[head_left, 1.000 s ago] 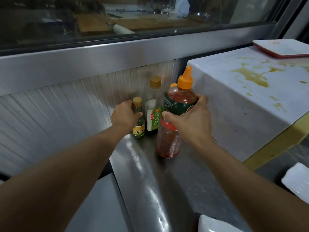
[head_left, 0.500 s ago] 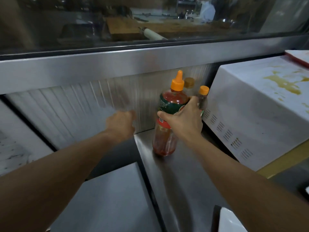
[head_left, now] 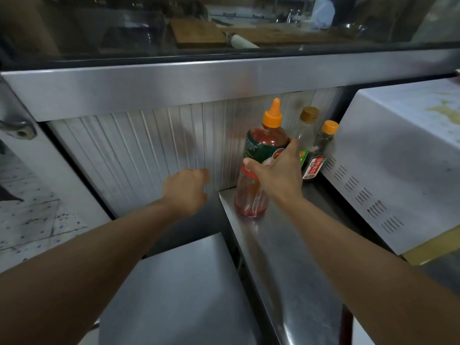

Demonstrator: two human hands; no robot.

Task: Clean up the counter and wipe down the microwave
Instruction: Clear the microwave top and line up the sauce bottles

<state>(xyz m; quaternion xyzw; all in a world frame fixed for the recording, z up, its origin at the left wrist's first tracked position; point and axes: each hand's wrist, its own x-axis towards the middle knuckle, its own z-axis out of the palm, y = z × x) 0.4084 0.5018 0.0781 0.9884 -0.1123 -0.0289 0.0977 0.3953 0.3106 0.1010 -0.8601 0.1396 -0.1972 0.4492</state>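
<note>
Left hand (head_left: 185,191) withdrew; right hand (head_left: 278,171) grips sauce bottle (head_left: 261,170).

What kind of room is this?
Probably a restaurant kitchen: a steel counter, sauce bottles such as the red sauce bottle, a stained white microwave, and a wooden chopping board behind the glass.

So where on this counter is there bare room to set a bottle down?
Free: the steel counter strip in front of the red sauce bottle, left of the microwave. Crowded: the back corner, where two small bottles stand against the microwave.
</note>
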